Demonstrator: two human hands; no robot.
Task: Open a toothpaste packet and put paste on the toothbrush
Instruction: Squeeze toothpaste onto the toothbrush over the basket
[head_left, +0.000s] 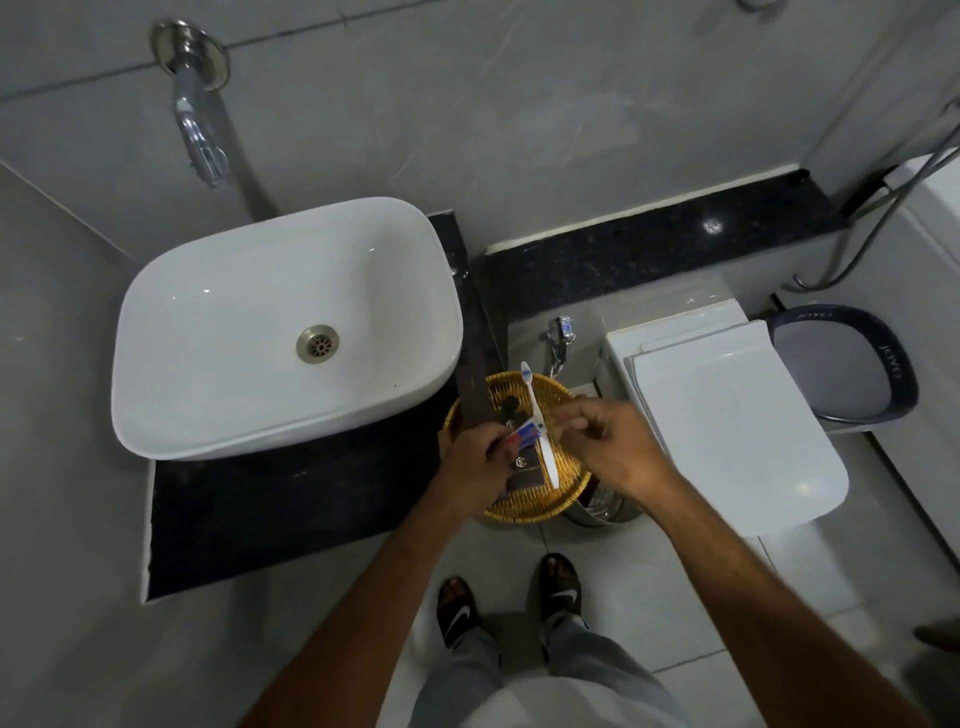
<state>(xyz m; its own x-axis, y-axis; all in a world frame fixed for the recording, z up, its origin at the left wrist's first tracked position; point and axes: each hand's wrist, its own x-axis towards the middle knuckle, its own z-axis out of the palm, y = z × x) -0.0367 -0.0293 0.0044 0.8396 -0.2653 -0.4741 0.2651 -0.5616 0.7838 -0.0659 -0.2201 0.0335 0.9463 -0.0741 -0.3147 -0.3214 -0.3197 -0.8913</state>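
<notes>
My left hand (475, 462) grips a small blue and red toothpaste packet (524, 432) over a round golden wicker basket (566, 493). A white toothbrush (537, 415) runs between my hands, bristle head pointing away toward the wall, handle end resting low over the basket. My right hand (613, 441) is just right of the packet, fingers curled and pinched near the packet's end and the brush handle. Whether the right fingers hold the brush or the packet tip is hidden by the fingers.
A white basin (285, 322) sits on a black counter (260, 509) to the left, a chrome tap (200, 130) on the wall above. Dark boxes (524, 475) lie in the basket. A white toilet (727, 426), a steel bin (597, 506) and a dark tub (852, 364) stand at right.
</notes>
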